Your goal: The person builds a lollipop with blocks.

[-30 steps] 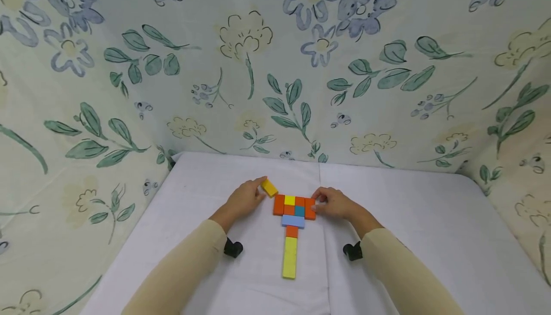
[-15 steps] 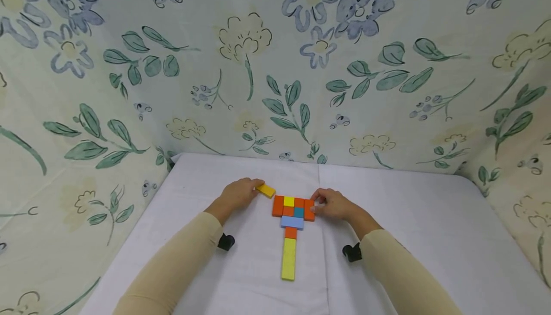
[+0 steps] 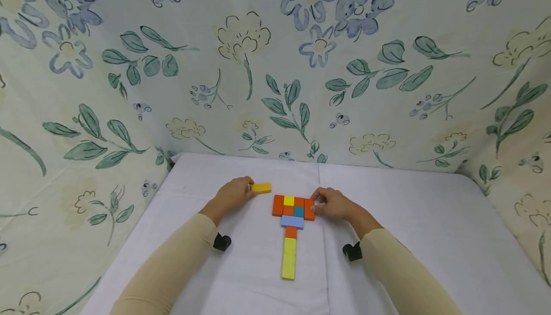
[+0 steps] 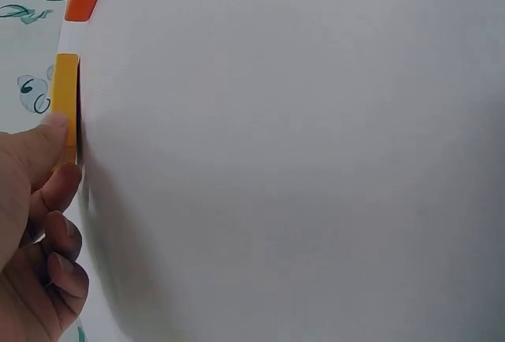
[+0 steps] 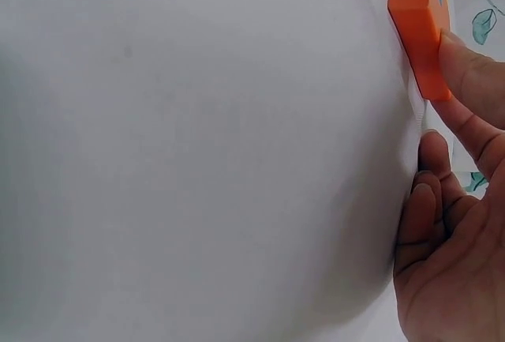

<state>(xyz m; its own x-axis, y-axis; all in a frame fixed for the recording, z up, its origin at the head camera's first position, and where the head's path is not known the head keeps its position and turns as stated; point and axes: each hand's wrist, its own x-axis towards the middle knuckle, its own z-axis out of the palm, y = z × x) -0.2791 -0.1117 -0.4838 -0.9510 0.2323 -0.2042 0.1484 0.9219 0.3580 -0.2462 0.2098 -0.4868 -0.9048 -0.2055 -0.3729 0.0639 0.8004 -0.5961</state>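
In the head view my left hand (image 3: 232,194) pinches one end of a yellow-orange block (image 3: 260,188), up and left of a flat pattern of blocks. The left wrist view has the thumb on that block (image 4: 66,89) and the other fingers curled below. My right hand (image 3: 336,203) holds the orange block (image 3: 309,209) at the pattern's right end between thumb and index finger; the right wrist view shows this orange block (image 5: 420,34) too. Within the pattern are a yellow block (image 3: 289,201), a teal block (image 3: 299,211), and a left orange block (image 3: 278,205).
Below the top row lie a light blue block (image 3: 292,222), a small orange block (image 3: 291,232) and a long pale yellow block (image 3: 289,258), in a column. A white cloth (image 3: 409,238) covers the table. Floral fabric (image 3: 275,66) rises behind it.
My left hand has moved left with the yellow-orange block, which has turned from a slant to nearly level and away from the pattern. The right hand stays at the orange block.
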